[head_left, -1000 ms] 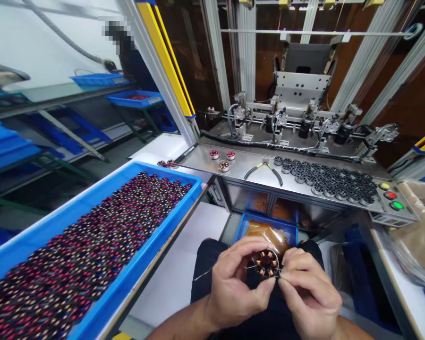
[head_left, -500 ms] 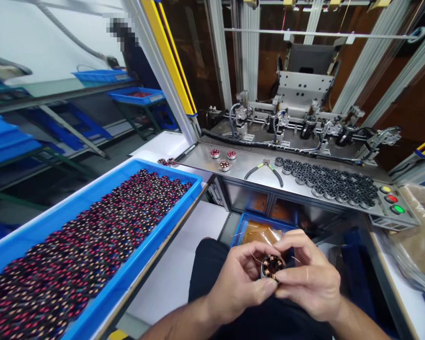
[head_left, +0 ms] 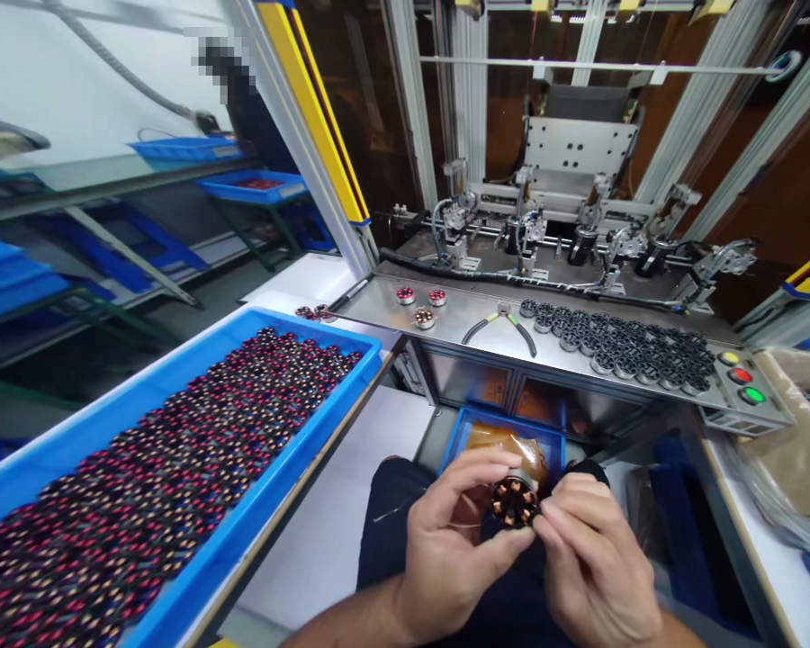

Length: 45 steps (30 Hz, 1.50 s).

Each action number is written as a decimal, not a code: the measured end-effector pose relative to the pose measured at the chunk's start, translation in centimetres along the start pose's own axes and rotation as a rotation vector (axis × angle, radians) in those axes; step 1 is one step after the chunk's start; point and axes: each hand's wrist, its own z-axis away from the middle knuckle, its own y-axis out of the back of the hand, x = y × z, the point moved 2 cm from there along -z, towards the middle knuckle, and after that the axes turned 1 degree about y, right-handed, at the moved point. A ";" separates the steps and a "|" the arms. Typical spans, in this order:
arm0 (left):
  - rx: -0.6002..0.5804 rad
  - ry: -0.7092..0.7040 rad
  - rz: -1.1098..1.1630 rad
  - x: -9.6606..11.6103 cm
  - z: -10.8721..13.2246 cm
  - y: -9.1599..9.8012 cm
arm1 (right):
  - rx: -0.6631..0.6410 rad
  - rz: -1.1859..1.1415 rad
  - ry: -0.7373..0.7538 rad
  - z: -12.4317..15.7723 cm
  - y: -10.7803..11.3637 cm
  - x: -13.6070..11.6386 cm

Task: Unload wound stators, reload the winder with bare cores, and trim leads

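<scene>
My left hand [head_left: 455, 540] holds a motor stator [head_left: 514, 502] between thumb and fingers above my lap. The stator is a dark ring with copper windings inside, its open face turned up toward me. A thin loose wire [head_left: 392, 515] trails out to the left of this hand. At the stator's right edge, my right hand [head_left: 598, 549] has thumb and fingertips pinched together. Whatever lies in that pinch is too small to make out.
A blue tray [head_left: 297, 445] of wound stators stands at left. On the metal bench [head_left: 378, 306] lie cutting pliers [head_left: 503, 315], a few wound stators [head_left: 424, 317] and rows of black cores [head_left: 621, 342]. Push buttons [head_left: 739, 375] sit at right, near a cardboard box [head_left: 796, 423]. A blue bin [head_left: 455, 441] stands below.
My right hand has shifted from over the stator to its right edge, its fingers now bunched. My left hand has turned the stator's face more toward me. The view has moved slightly.
</scene>
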 end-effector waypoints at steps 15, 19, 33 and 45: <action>-0.218 0.370 0.009 -1.1 -0.1 1.3 | -0.087 -0.132 -0.197 0.2 -0.6 1.7; -0.306 0.450 0.076 -1.7 0.0 1.9 | -0.154 -0.122 -0.188 -0.1 -0.3 1.6; -0.321 0.386 0.355 -2.2 -0.1 1.1 | -0.157 0.001 -0.255 -0.9 1.0 1.2; -0.237 0.418 0.394 -2.0 0.2 0.5 | -0.229 -0.043 -0.093 -1.1 1.8 1.3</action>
